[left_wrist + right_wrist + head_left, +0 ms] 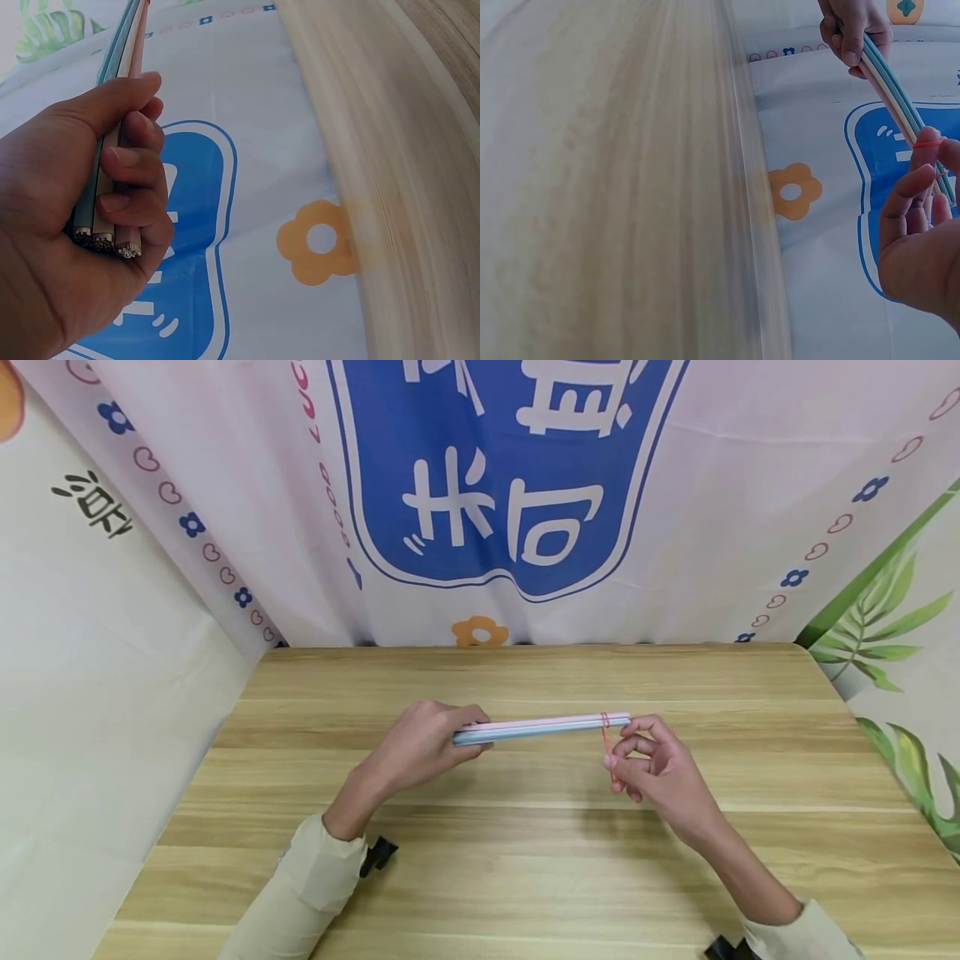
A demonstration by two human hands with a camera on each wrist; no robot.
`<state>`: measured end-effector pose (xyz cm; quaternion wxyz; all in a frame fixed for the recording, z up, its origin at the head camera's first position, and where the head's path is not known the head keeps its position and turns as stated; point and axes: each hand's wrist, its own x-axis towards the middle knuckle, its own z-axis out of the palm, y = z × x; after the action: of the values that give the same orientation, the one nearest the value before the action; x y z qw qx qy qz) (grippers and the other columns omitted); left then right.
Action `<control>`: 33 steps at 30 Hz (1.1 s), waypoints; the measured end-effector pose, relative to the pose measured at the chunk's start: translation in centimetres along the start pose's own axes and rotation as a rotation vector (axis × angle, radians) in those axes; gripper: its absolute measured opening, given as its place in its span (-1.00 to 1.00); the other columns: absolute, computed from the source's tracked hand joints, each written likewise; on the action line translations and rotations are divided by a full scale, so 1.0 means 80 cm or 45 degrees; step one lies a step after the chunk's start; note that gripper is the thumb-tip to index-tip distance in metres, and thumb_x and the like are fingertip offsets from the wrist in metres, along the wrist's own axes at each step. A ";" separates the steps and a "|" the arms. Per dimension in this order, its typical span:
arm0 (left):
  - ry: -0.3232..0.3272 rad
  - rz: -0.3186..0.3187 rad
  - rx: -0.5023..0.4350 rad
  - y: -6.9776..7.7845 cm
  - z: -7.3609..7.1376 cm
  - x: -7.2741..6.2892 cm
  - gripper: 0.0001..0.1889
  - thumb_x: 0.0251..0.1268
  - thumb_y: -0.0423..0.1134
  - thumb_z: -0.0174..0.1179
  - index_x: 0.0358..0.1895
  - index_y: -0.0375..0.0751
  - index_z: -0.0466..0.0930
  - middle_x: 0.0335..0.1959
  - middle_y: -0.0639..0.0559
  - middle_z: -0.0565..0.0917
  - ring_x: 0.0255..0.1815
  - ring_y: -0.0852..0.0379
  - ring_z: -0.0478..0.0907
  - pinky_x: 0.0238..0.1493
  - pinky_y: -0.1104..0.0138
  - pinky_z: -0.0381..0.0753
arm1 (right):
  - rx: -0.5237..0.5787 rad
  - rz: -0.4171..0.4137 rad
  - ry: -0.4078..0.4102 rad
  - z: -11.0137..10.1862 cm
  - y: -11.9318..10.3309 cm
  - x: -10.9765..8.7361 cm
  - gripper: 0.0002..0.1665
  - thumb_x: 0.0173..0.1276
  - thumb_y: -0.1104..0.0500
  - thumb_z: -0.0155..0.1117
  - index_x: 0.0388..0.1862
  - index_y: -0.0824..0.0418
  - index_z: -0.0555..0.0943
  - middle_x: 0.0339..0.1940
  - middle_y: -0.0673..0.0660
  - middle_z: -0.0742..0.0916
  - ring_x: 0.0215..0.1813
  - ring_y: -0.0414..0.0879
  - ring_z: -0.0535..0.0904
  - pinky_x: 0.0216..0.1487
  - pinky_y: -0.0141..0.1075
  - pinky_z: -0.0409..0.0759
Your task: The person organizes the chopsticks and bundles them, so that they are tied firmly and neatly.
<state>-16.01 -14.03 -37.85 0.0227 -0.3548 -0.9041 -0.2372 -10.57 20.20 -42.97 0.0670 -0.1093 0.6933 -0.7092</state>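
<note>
My left hand [423,743] grips one end of a bundle of chopsticks [547,727] in pale pink, white and blue, held above the table. In the left wrist view its fingers [131,161] curl round the sticks, whose patterned silvery ends show at the palm. Around the far end of the bundle runs a thin orange-red rubber band [606,739]. My right hand [667,777] pinches the band and draws a stretch of it down toward me. In the right wrist view the band [930,142] crosses a fingertip beside the sticks.
Below both hands lies a wood-grain table [480,860]. A printed cloth [300,527] with a blue emblem hangs along its far edge. Black mounts [378,856] sit at both sleeve cuffs.
</note>
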 end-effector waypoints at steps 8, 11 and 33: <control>0.037 -0.024 -0.002 -0.003 0.000 0.001 -0.84 0.39 -0.20 0.49 -0.04 -0.05 0.81 -0.26 0.15 0.86 -0.54 0.38 0.45 -0.47 0.47 0.44 | -0.100 -0.073 -0.099 0.003 0.002 -0.002 -0.76 0.56 0.38 0.31 0.08 0.29 0.46 -0.21 -0.06 0.69 -0.38 -0.20 0.73 -0.50 -0.34 0.49; 0.037 -0.039 0.008 -0.003 0.000 0.001 -0.84 0.38 -0.21 0.50 -0.04 -0.05 0.81 -0.26 0.15 0.86 -0.56 0.37 0.44 -0.48 0.47 0.43 | -0.138 -0.100 -0.157 0.005 0.003 -0.003 -0.77 0.56 0.39 0.30 0.09 0.26 0.49 -0.19 -0.04 0.68 -0.37 -0.13 0.74 -0.52 -0.31 0.48; -0.009 -0.142 -0.075 0.000 0.001 0.002 -0.84 0.42 -0.16 0.47 -0.02 -0.02 0.80 -0.34 0.17 0.80 -0.61 0.34 0.37 -0.53 0.44 0.35 | -0.428 -0.516 -0.181 0.029 -0.003 -0.015 -0.02 0.38 0.53 0.40 0.71 0.24 0.26 0.09 0.15 0.70 -0.12 -0.21 0.85 -0.31 -0.27 0.79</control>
<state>-16.15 -13.89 -37.90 -0.0043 -0.3052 -0.9152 -0.2632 -8.84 18.22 -42.80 -0.0469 -0.3051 0.7587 -0.5737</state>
